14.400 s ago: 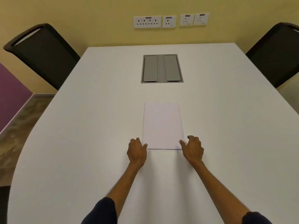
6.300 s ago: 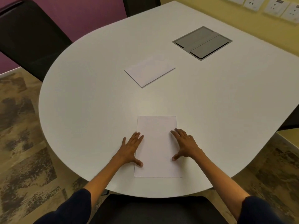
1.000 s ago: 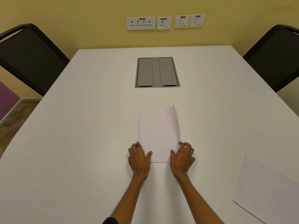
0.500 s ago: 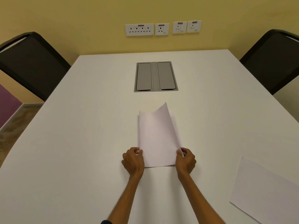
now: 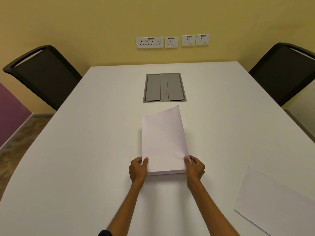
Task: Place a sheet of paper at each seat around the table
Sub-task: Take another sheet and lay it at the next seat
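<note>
A white sheet of paper (image 5: 163,140) is lifted off the small stack of paper beneath it in the middle of the white table (image 5: 85,150). My left hand (image 5: 138,169) pinches its near left corner and my right hand (image 5: 195,168) pinches its near right corner. The sheet's far right corner curls upward. A second single sheet (image 5: 276,203) lies flat at the table's near right edge.
A grey cable box lid (image 5: 164,87) is set into the table beyond the stack. Black chairs stand at the far left (image 5: 42,74) and far right (image 5: 286,70). Wall sockets (image 5: 172,41) line the yellow wall behind. Patterned floor shows at left.
Both hands went from resting at the stack's near edge to pinching the top sheet's corners, and the sheet's far end has risen off the stack.
</note>
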